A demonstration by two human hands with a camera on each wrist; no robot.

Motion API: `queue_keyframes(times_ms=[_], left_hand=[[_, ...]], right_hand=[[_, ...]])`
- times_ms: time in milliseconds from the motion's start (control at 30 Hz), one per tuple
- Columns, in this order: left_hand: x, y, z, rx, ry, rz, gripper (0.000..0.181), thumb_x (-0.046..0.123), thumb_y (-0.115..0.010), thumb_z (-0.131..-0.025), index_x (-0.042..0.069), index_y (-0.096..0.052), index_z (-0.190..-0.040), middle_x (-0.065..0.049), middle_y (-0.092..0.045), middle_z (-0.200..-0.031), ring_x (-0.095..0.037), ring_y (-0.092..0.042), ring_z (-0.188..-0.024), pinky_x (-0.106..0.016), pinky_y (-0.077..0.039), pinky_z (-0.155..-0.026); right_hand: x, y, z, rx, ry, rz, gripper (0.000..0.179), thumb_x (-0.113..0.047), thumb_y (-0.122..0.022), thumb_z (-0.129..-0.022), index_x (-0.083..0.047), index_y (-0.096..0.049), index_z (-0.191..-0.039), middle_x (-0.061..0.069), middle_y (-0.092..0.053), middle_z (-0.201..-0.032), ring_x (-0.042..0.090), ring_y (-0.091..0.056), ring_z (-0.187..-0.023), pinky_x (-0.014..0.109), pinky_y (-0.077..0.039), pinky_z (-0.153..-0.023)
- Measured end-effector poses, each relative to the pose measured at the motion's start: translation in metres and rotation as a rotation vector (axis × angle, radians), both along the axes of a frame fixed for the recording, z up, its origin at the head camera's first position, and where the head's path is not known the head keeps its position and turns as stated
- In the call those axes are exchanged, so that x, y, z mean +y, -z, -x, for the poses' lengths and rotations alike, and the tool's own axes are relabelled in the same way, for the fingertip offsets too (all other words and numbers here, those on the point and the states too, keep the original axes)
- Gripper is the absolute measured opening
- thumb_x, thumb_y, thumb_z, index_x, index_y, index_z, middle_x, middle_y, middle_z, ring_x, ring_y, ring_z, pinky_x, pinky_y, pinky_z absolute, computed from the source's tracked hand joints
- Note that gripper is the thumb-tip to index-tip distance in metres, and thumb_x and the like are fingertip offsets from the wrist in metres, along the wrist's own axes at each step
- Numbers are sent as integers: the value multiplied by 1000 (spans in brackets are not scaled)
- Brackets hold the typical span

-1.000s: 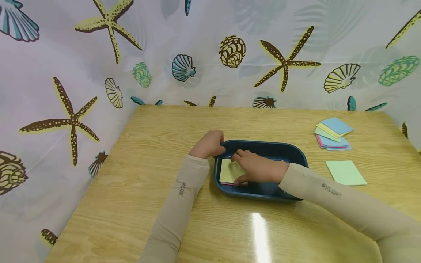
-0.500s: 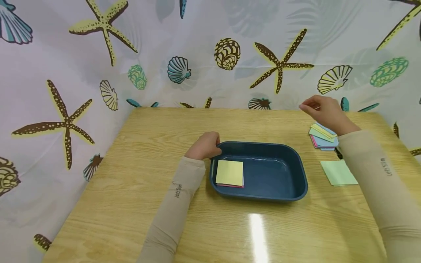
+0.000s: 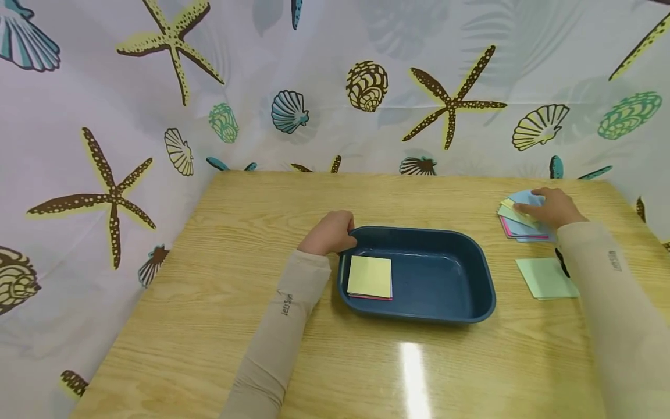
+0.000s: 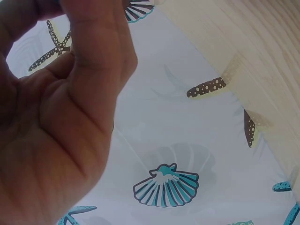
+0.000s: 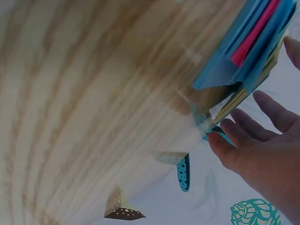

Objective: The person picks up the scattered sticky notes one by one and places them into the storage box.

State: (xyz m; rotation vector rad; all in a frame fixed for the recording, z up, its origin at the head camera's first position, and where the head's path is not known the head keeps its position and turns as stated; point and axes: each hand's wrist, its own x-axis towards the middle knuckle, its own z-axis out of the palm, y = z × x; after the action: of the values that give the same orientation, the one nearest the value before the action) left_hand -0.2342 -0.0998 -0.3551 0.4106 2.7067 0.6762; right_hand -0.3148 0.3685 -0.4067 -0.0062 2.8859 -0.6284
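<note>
My left hand [image 3: 328,234] grips the left end of a dark blue plastic tub [image 3: 429,279], fingers curled over its rim. In the left wrist view the hand [image 4: 79,122] shows a bent palm and fingers, the tub out of sight. A small stack of square paper notes [image 3: 369,276], yellow on top, lies in the tub's left side. My right hand [image 3: 559,208] reaches over a fanned pile of coloured paper notes [image 3: 515,216] at the back right. In the right wrist view its fingers are extended and spread along the edge of the pile [image 5: 262,47].
Pale green notes [image 3: 544,279] lie on the wooden table [image 3: 251,209] in front of the pile, right of the tub. A white curtain [image 3: 324,52] printed with shells and starfish hangs behind the table and along its left side.
My right hand has left the tub, swung up to the right and come down at the note pile. The yellow-topped stack stays in the tub. My left hand keeps its grip on the rim.
</note>
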Motion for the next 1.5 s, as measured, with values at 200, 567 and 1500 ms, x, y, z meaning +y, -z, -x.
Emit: queue_keyframes(times_ms=[200, 567, 1500], left_hand=[[1, -1, -1, 10, -1, -1, 13, 1, -61, -85, 5, -50, -80, -4, -50, -72, -16, -48, -60, -26, -38, -57], [1, -1, -3, 6, 5, 9, 11, 1, -61, -85, 4, -51, -82, -4, -50, -75, -16, -48, -62, -26, -38, -58], [3, -1, -2, 10, -15, 0, 10, 2, -62, -85, 3, -52, -84, -5, -51, -76, -16, -48, -64, -27, -39, -59]], right_hand=[[-1, 2, -4, -8, 36, -27, 99, -62, -49, -90, 20, -22, -139, 46, -21, -138, 62, -20, -125, 69, -21, -100], [-2, 3, -8, 25, 44, -75, 95, -58, -52, -91, 24, -28, -133, 47, -29, -131, 65, -25, -118, 70, -23, -98], [-52, -31, -23, 203, -48, 131, 80, -54, -39, -98, 13, -30, -141, 43, -31, -137, 63, -24, -124, 71, -21, -95]])
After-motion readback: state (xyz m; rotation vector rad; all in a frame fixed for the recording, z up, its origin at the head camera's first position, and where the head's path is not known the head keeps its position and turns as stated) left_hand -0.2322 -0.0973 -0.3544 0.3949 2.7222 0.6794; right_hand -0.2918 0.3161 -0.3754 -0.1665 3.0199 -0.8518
